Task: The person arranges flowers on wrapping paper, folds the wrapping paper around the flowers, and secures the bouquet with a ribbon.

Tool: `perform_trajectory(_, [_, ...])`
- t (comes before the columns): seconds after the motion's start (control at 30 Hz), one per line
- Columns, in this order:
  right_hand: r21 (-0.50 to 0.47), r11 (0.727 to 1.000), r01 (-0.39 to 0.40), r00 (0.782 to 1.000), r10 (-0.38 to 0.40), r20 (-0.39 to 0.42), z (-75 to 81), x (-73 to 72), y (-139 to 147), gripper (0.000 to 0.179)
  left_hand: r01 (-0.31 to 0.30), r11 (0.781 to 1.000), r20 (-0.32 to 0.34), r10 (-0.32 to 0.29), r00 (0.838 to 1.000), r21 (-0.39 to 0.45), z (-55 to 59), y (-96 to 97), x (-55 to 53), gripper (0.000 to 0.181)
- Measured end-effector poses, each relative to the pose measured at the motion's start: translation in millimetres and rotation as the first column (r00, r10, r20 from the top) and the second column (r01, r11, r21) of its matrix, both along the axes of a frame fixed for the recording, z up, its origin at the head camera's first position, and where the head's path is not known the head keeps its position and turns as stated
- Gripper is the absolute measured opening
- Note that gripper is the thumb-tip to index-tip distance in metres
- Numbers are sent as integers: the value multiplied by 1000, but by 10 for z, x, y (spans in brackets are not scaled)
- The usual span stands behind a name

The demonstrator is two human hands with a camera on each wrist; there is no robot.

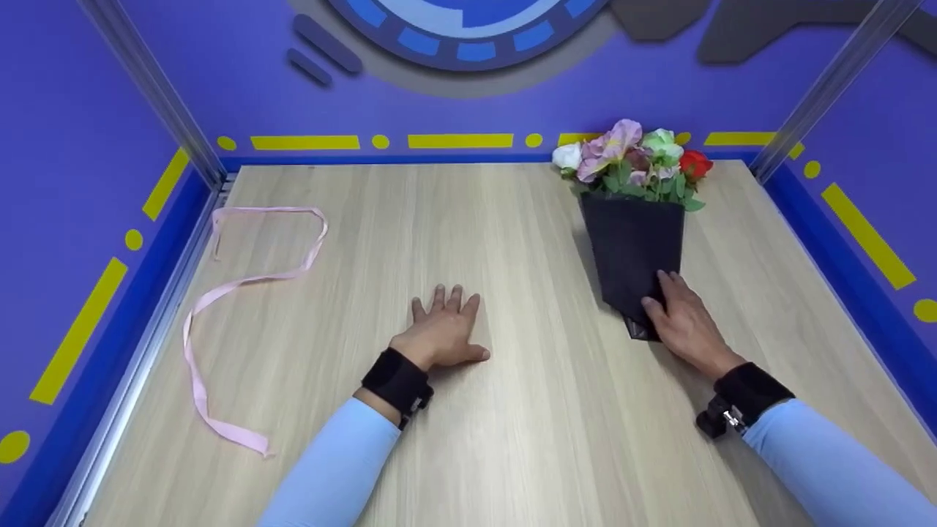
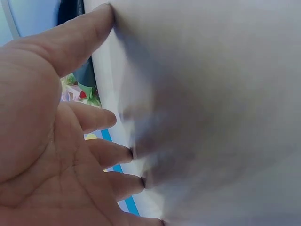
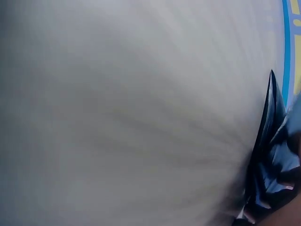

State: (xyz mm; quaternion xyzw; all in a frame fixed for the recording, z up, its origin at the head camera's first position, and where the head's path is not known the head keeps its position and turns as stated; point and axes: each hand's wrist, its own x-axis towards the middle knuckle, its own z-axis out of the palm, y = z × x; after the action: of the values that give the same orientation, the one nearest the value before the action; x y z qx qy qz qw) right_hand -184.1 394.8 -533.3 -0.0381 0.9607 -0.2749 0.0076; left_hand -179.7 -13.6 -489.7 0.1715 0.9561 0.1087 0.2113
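A bouquet of flowers in black wrapping paper lies at the right of the wooden table, blooms toward the back wall. My right hand rests on the lower right edge of the wrap, thumb and fingertips touching the paper. In the right wrist view, the dark wrap shows at the right edge, and the hand is mostly cut off. My left hand touches the middle of the table, fingers spread and holding nothing. The left wrist view shows its fingertips and thumb tip against the tabletop.
A long pink ribbon lies in loose curves on the left of the table. Blue walls with yellow marks stand at the back and both sides. A metal rail runs along the left edge.
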Motion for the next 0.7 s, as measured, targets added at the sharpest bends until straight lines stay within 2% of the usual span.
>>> perform_trajectory(0.1, [77, 997, -27, 1000, 26, 17, -23, -4, -70, 79, -5, 1000, 3, 5, 1000, 0, 3, 3, -1, 98])
perform_trajectory(0.2, [167, 985, -44, 999, 39, 31, -38, -2, -155, 79, -5, 1000, 7, 5, 1000, 0, 5, 3, 1, 99])
perform_trajectory(0.3, [235, 971, -49, 998, 39, 44, -26, -8, -99, 76, -3, 1000, 14, 3, 1000, 4, 15, 126, -10, 99])
perform_trajectory(0.5, [284, 958, -45, 998, 28, 64, 16, 0, -72, 74, 12, 1000, 13, -12, 1000, 14, 71, 411, -25, 99])
perform_trajectory(0.7, [311, 949, -44, 997, 22, 75, 70, 32, -206, 72, 100, 995, -49, -98, 994, 32, 107, 854, 12, 96])
